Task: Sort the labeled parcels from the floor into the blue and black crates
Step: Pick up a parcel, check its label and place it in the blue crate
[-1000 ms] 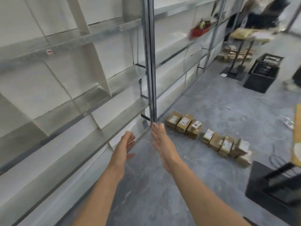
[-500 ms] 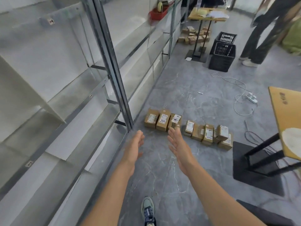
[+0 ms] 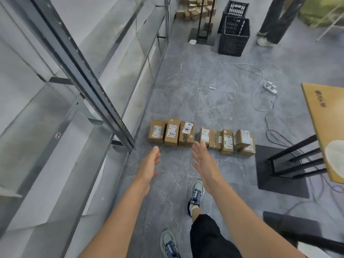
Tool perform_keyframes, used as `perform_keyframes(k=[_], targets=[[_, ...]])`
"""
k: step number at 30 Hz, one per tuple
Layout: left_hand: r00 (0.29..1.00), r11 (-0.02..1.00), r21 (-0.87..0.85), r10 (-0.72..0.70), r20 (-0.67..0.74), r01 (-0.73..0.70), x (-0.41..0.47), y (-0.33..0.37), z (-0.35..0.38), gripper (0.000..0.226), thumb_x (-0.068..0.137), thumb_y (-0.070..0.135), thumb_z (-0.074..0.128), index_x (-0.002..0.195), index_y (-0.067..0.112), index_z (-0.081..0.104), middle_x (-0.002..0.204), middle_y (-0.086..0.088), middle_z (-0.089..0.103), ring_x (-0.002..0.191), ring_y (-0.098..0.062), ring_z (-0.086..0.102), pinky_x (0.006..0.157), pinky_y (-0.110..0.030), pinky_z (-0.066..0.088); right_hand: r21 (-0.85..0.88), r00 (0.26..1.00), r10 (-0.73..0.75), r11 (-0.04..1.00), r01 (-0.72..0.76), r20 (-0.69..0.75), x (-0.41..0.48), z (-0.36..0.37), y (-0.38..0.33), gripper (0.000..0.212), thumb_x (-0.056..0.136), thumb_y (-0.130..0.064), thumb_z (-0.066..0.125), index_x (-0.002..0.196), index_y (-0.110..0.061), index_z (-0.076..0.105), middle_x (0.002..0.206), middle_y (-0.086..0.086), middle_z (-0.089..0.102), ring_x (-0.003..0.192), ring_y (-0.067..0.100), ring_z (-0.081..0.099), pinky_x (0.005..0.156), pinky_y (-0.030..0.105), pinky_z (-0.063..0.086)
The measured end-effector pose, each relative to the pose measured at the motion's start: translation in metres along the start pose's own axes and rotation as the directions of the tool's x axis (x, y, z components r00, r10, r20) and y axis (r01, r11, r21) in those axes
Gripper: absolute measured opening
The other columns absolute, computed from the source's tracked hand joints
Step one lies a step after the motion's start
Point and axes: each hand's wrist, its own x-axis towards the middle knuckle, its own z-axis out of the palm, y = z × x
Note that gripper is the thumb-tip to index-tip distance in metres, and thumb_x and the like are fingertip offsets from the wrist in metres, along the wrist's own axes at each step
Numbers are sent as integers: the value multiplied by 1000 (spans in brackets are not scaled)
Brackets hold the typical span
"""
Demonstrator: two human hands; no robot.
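both arms reach forward over the grey floor [image 3: 186, 86]. the left hand [image 3: 149, 164] is spread, fingers straight and loosely together, palm turned inward, holding nothing. the right hand [image 3: 203, 162] is spread the same way, palm facing the left one, also empty — its fingertips overlap the near edge of the parcel row in view, though whether they touch a box cannot be told.

the labeled parcels [image 3: 201, 136] lie in a row on the floor at 12 o'clock, just beyond the hands. three brown boxes stand side by side on the left part: one with a striped label [image 3: 157, 131], one with handwriting on its label [image 3: 172, 134], and one with a tilted label [image 3: 186, 134]. past a small gap, at about 1 o'clock, more boxes crowd together, some stacked on others.

farther off at 1 o'clock stand two black crates [image 3: 233, 32], one behind the other. beside them at 12 o'clock a heap of small boxes [image 3: 193, 8] lies near a black stand. another person's legs [image 3: 271, 19] show at 1 o'clock, far end.

metal shelving [image 3: 83, 75] runs along 9 to 11 o'clock. a white power strip [image 3: 270, 88] with its cable lies at 2 o'clock. a wooden table [image 3: 325, 116] on a black frame stands at 3 o'clock. the person's two sneakers [image 3: 195, 196] show at 6 o'clock.
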Motion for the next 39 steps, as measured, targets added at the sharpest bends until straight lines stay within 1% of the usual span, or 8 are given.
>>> perform_keyframes(k=[7,12,17,21,24,28,34,39], targets=[[996,995,29,-90,-12,90,88,50,38,61,104,57,40,151,20,48,151,2,53,136,-14,51,113,-47,42,0,996,74,997,-74,41,101,-16,-41,91,92,-79,26,169,-31,24,174,-8,28,159,14,28,132,49,19],[989,988,35,-147,-33,148,137,81,56,63,104,59,40,153,20,45,153,2,50,138,-15,49,115,-46,40,10,992,117,993,-118,51,166,-25,-67,72,105,-69,24,166,-30,30,172,-8,33,157,13,32,132,47,21],[980,979,46,-196,-17,197,185,100,66,63,105,58,38,154,19,43,156,1,47,141,-16,46,120,-50,34,-17,987,156,988,-155,33,225,-26,-79,71,106,-69,24,165,-31,33,171,-8,35,156,15,34,131,48,23],[970,969,49,-243,-13,243,238,108,63,60,106,55,39,152,17,44,155,0,49,140,-16,47,113,-40,40,-26,982,190,982,-189,18,274,-21,-79,69,107,-68,23,165,-32,33,171,-8,35,157,15,33,131,46,24],[958,957,50,-286,5,286,286,112,58,56,107,53,38,148,18,47,151,0,51,128,-13,50,103,-35,41,-26,972,233,972,-233,-13,318,-12,-75,69,108,-66,24,166,-29,31,172,-5,33,157,17,32,131,46,24],[939,938,47,-345,20,343,360,115,45,57,107,52,37,152,17,43,153,-1,49,125,-12,49,102,-36,40,-40,954,296,954,-298,-52,380,5,-67,71,107,-66,23,167,-28,28,172,-4,32,158,18,31,131,45,23],[907,900,162,-418,57,404,476,102,30,60,107,55,34,155,18,40,155,-1,47,130,-15,48,106,-39,38,-34,912,392,917,-398,-122,477,15,-36,71,108,-66,23,168,-26,26,173,-2,30,158,18,31,130,45,24],[879,860,255,-472,68,442,569,60,29,64,107,56,35,158,18,37,160,-1,42,145,-17,41,121,-48,31,-42,861,476,871,-490,-180,559,15,23,73,106,-72,24,167,-32,30,172,-5,32,158,18,31,131,50,22]])
